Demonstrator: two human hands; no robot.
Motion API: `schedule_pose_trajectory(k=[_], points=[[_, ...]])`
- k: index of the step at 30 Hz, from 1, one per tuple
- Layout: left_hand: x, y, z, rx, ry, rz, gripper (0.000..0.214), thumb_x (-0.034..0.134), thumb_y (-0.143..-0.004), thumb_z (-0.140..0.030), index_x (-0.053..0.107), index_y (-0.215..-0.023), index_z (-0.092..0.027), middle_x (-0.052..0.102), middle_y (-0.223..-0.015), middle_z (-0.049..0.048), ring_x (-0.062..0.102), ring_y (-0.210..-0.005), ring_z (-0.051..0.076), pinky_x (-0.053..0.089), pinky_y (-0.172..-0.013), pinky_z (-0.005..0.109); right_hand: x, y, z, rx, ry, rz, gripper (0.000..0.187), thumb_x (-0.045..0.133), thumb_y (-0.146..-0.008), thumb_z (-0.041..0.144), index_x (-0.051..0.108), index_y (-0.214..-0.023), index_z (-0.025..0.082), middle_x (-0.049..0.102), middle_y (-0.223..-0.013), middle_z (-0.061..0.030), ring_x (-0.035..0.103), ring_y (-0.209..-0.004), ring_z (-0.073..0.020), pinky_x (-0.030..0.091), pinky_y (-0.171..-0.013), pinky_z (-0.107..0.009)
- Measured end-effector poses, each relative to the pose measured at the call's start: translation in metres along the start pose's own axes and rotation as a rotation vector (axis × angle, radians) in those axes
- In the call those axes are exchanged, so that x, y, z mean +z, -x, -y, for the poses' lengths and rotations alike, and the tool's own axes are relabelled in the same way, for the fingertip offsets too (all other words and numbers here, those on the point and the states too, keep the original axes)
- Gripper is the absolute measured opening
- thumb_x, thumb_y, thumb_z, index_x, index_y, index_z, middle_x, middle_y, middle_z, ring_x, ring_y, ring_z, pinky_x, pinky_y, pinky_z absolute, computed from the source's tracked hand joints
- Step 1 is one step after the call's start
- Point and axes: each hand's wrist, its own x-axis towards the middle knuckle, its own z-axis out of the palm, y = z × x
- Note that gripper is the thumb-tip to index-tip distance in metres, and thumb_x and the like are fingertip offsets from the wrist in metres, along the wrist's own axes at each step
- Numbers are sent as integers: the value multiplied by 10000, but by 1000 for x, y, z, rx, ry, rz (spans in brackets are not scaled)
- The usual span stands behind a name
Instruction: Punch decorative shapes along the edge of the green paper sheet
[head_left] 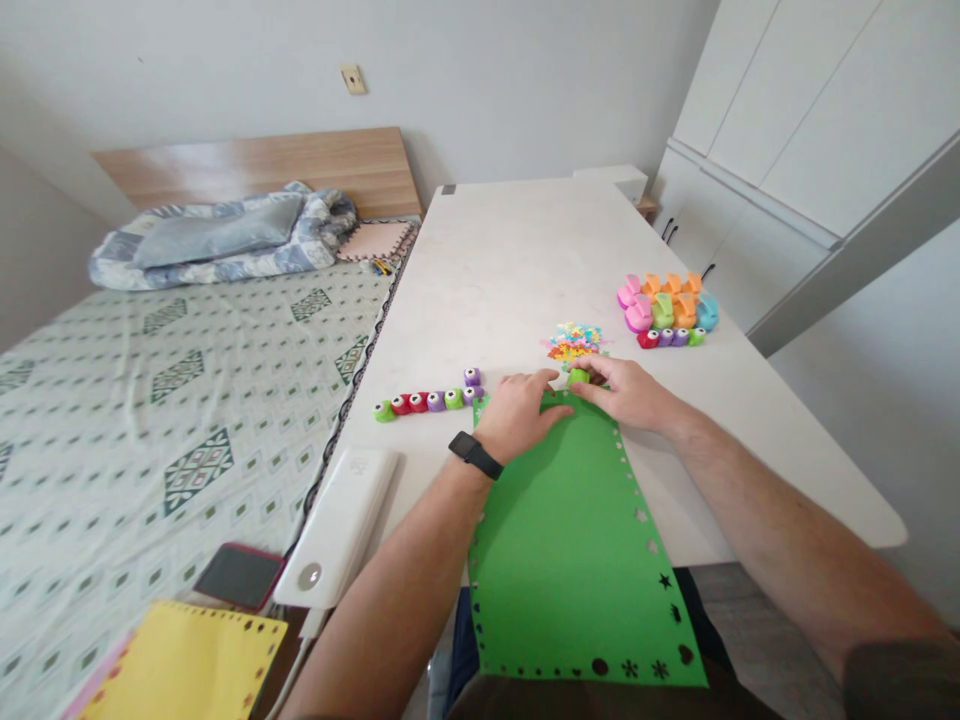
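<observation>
A sheet of green paper [559, 550] with small shapes punched along its borders lies over the table's near edge. My right hand [619, 388] is closed round a small green craft punch [578, 378] at the sheet's far edge. On the upper left of the paper rests my left hand [525, 408], thumb and forefinger apart, close to the punch. Just beyond the punch is a pile of tiny coloured paper cutouts [576, 341]. To the left stands a row of small punches [418, 402] in green, red and purple, with one purple punch [472, 376] behind its right end.
Larger pink, orange, green and blue punches [664, 305] stand at the right of the white table [517, 250], small ones before them. A white power bank [341, 525] with a cable, a phone [240, 575] and punched yellow paper [191, 660] are at left, beside a bed [150, 420].
</observation>
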Motion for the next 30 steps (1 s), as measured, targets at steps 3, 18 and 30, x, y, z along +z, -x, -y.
schedule_pose_trajectory(k=[3,18,30], points=[[1,0,1,2,3,9,426,718,-888,-391,607,-1246,-188,764,-1062,54,701,-1011,252,518,-935,392,1,-2,-6,55,-96,-66,328,632,-909,493,703,-1073,218,734,-862,-28,647,-759,-190,487,-684,-300],[-1,0,0,81,-32,21,290,585,-974,-358,653,-1228,-236,752,-1032,55,697,-973,226,510,-927,373,4,-12,-15,260,-655,-121,466,609,-902,638,686,-930,179,761,-883,-78,690,-734,-167,553,-722,-290],[-2,0,-9,111,-97,86,372,532,-1000,-390,617,-1343,-277,735,-1040,72,683,-983,235,490,-934,391,5,-10,-12,275,-662,-75,503,567,-910,673,680,-924,183,772,-884,-82,722,-770,-182,591,-759,-301]])
